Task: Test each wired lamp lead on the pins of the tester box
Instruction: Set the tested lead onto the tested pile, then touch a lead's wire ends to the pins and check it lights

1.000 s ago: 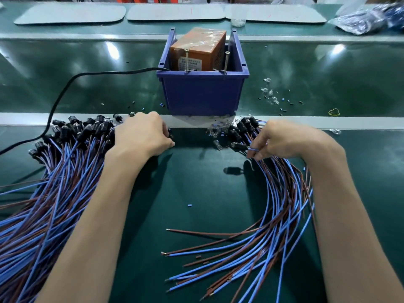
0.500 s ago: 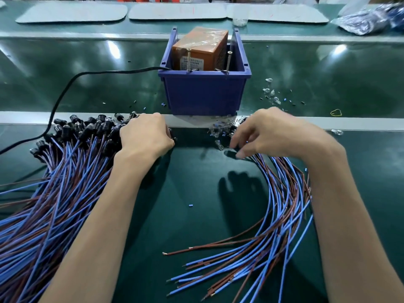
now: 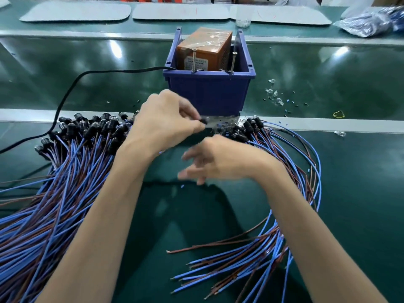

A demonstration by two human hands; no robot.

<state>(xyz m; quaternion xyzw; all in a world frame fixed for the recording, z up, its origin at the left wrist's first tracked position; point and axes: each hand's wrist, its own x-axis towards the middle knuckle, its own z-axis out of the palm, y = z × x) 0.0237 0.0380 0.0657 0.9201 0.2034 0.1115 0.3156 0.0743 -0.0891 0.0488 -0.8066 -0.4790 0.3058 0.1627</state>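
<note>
A heap of blue and brown lamp leads (image 3: 65, 171) is lying at the left of the frame. Just right of it, the left hand (image 3: 166, 123) is pinching one black lamp socket (image 3: 204, 122) between thumb and fingertips, in front of the blue bin (image 3: 209, 95). The orange tester box (image 3: 205, 47) is sitting in that bin at upper centre, two pins (image 3: 194, 60) rising at its front. Below, the blurred right hand (image 3: 218, 162) is hovering with fingers loosely spread, gripping nothing. A second bundle of leads (image 3: 290, 176) is curving down the right.
</note>
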